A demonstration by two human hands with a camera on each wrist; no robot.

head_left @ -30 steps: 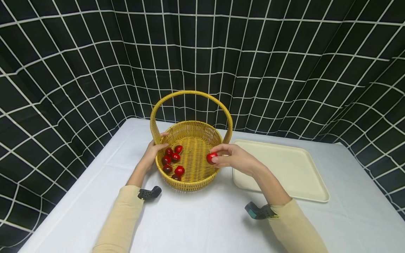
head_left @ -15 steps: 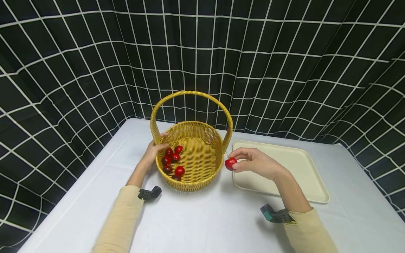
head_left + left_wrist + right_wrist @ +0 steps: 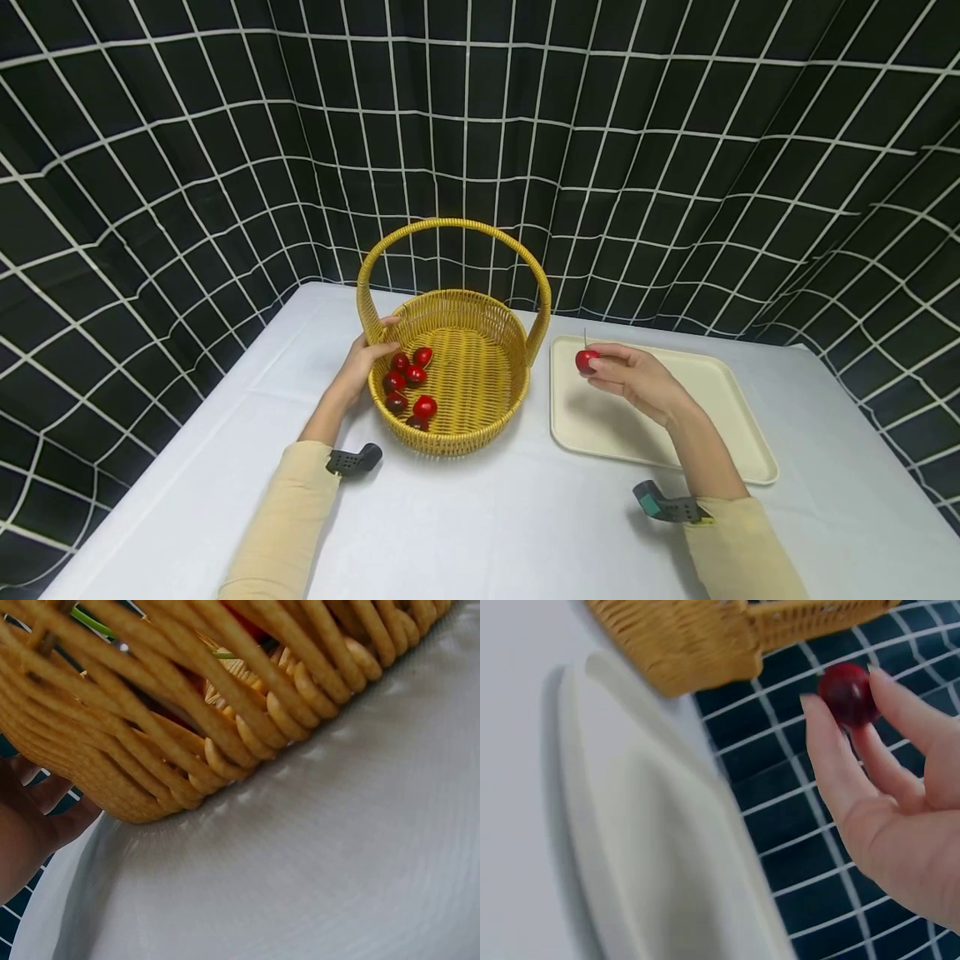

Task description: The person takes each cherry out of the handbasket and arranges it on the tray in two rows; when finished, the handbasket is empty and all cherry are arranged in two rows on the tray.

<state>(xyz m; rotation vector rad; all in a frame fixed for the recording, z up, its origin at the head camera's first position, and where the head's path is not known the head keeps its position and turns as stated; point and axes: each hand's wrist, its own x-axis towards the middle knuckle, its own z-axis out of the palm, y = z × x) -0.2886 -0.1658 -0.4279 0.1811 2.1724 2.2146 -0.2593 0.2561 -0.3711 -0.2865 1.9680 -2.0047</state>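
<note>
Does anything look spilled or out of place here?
Nothing stands out: the wicker basket stands upright, its cherries lie inside, and the right hand, over the cream tray, pinches another cherry.

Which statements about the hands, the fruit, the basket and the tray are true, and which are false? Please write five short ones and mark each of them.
1. The right hand pinches a cherry. True.
2. The left hand holds the basket at its edge. True.
3. The basket lies tipped over on its side. False: it stands upright.
4. In the head view, the tray is to the right of the basket. True.
5. The basket contains no fruit. False: several cherries lie in it.
</note>
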